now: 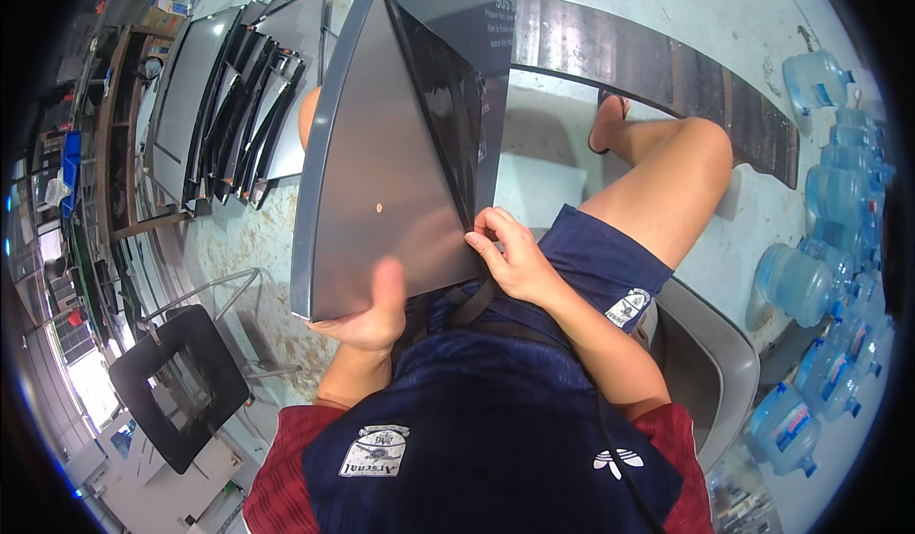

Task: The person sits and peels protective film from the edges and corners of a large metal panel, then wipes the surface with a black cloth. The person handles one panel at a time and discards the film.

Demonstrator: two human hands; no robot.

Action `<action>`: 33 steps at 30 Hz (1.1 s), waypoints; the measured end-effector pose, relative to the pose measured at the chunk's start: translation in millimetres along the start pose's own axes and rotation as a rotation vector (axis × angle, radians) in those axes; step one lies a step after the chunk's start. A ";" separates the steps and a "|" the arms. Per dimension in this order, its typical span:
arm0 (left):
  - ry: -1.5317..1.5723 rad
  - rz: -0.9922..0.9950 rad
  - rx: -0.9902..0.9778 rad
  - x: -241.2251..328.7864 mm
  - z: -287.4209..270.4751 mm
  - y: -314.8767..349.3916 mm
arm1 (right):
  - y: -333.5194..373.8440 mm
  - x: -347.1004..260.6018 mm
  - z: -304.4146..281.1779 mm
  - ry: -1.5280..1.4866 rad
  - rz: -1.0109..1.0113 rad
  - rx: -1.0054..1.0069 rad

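A large, flat dark grey screen panel [381, 153] leans upright across my lap, its face matte with a small pale spot on it. Along its right side runs a glossy black wedge-shaped strip [446, 96], and behind that is a dark grey surface with white print. My left hand [367, 315] grips the panel's lower left corner, fingers underneath and the blurred thumb raised over the face. At the lower right edge, my right hand [510, 256] pinches the edge where the face meets the black strip. Whether a separate thin sheet lies between those fingertips is unclear.
Several similar panels [176, 105] lean in a stack at the left. A black-seated stool [176, 386] with a square hole stands nearer. A long dark ribbed board [658, 72] lies ahead, and large blue water bottles [796, 284] line the right. I sit on a grey chair [710, 362].
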State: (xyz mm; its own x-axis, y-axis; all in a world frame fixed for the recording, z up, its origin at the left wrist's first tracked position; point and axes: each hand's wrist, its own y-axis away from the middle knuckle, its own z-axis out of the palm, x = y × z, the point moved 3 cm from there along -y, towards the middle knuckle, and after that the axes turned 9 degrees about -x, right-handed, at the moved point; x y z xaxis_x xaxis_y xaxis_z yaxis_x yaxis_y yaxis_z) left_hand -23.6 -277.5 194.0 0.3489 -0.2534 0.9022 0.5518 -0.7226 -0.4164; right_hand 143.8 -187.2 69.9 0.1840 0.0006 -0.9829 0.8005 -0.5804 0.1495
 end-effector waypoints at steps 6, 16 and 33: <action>-0.281 0.042 -0.109 26.3 0.2 -21.4 | -3.2 26.6 -16.2 -0.354 0.309 0.064; -0.280 0.074 -0.104 37.8 -8.4 -17.2 | -104.7 1.5 -174.0 0.370 0.197 0.542; -0.205 -0.025 -0.219 36.7 -11.1 9.0 | -146.6 25.5 -301.3 0.354 -0.145 0.968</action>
State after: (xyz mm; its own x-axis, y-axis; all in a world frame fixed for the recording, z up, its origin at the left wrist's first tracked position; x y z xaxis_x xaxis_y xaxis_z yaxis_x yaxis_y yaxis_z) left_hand -14.2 -300.5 224.6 0.4955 -0.1143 0.8611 0.3939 -0.8540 -0.3400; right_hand 203.0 143.3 55.3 0.4044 0.2708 -0.8736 0.0574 -0.9608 -0.2713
